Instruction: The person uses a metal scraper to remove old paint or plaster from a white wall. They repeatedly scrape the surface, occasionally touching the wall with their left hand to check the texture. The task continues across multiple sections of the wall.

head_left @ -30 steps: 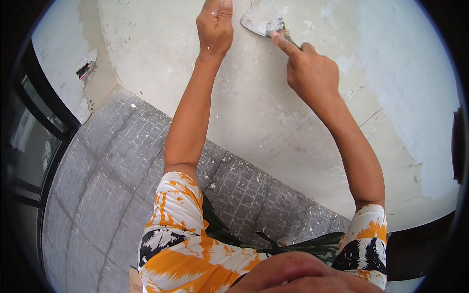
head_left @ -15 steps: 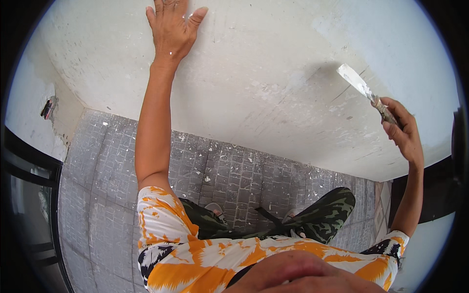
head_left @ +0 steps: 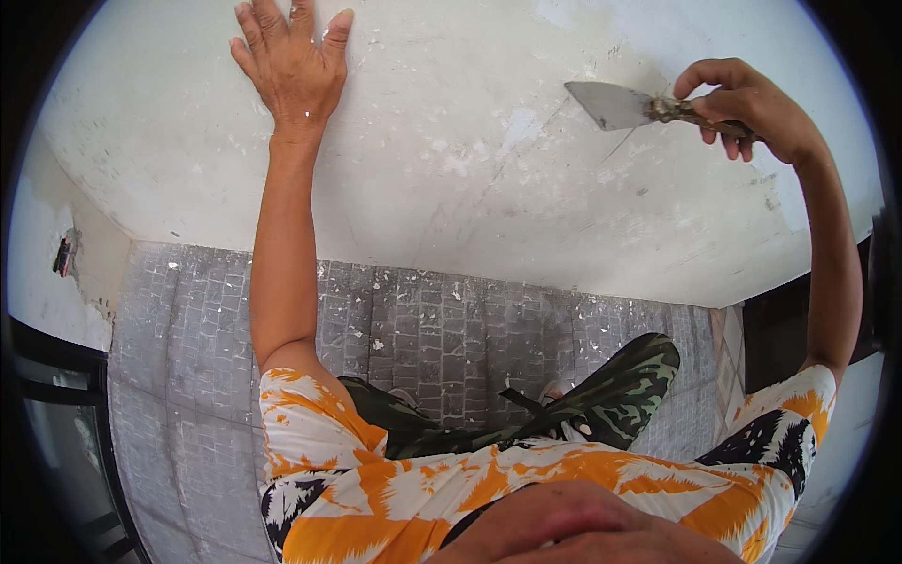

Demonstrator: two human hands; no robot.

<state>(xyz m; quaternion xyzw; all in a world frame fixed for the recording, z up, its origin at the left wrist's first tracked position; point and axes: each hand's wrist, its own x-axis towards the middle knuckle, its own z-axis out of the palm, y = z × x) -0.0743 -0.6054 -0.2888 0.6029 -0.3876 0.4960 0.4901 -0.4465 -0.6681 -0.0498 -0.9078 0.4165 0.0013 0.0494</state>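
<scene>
My right hand [head_left: 752, 108] grips the worn, crusted handle of a putty knife [head_left: 611, 105] at the upper right. The knife's flat grey blade points left, close to the wall; whether its edge touches the wall I cannot tell. At the upper left my left hand [head_left: 299, 70] lies against the wall with its fingers spread, holding nothing, a few white specks on its skin. The off-white wall [head_left: 423, 207] is scraped and scuffed, with paler patches and dark scratch lines between my hands.
Grey brick-patterned floor [head_left: 413, 329], strewn with white flakes, meets the wall's foot. On the left side wall is a broken hole [head_left: 64, 254] with something dark in it. A dark-framed glass panel [head_left: 61, 414] stands at the lower left, and a dark opening [head_left: 780, 329] at the right.
My right hand has risen and moved left, turning the putty knife from its white-coated side to a grey blade face pointing left. The view has shifted slightly; my left hand remains on the wall.
</scene>
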